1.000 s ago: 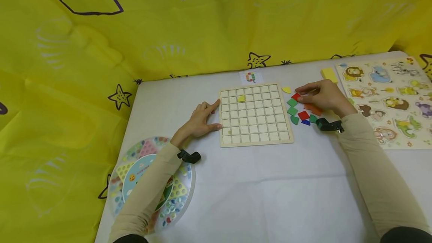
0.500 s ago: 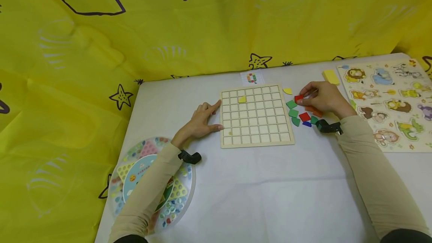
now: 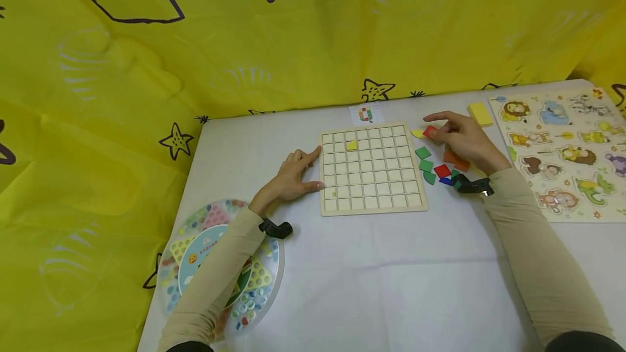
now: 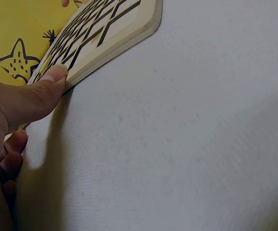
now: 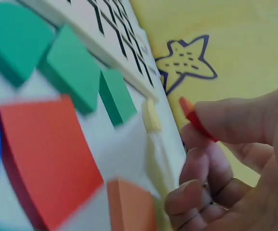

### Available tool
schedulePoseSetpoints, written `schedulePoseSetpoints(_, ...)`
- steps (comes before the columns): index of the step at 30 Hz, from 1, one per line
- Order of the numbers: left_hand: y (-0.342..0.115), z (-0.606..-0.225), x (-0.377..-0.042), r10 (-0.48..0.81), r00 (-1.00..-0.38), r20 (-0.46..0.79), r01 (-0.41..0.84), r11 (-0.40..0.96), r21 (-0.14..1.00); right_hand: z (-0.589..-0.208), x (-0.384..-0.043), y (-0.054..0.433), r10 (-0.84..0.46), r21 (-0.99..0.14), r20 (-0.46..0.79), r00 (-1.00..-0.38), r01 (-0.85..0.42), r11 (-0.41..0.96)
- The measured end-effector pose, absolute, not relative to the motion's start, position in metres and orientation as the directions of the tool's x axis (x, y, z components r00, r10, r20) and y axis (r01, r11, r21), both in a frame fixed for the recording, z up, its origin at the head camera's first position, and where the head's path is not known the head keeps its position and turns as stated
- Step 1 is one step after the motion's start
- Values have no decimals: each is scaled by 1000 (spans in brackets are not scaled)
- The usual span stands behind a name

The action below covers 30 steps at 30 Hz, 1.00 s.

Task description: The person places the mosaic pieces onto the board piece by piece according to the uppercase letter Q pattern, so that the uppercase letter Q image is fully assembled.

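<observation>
Pinching the red tile (image 3: 430, 131) over the desk (image 3: 381, 287), near its far edge, our right grip (image 3: 462, 137) should be gentle. Our left grip (image 3: 290, 178), spread out, touches the board (image 3: 374, 167) on its left; we should press softly there.

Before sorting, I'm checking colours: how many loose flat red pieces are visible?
2: a flat red piece pinched by the right hand, and a flat red square on the white tabletop; the hand may hide more.

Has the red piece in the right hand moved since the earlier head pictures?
Yes: judged against the grid board, the red piece has moved up the head view.
</observation>
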<state>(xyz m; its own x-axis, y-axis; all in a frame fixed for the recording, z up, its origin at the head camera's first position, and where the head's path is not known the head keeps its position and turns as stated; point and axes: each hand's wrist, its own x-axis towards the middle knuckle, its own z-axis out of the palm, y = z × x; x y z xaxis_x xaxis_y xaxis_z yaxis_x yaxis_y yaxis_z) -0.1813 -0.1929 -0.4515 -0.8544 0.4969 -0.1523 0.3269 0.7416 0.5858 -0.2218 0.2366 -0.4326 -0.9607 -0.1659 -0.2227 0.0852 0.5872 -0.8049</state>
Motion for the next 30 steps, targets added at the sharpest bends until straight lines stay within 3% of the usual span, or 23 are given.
schedulePoseSetpoints(11, -192, -450, -182, 496, -853, -161, 323, 745, 583, -431, -226, 209, -125, -843, -155, -980, 65, 534)
schedulePoseSetpoints(30, -194, -452, -183, 494, -854, -162, 320, 745, 585, -443, -233, 134, -284, -844, -65, -957, -99, 527)
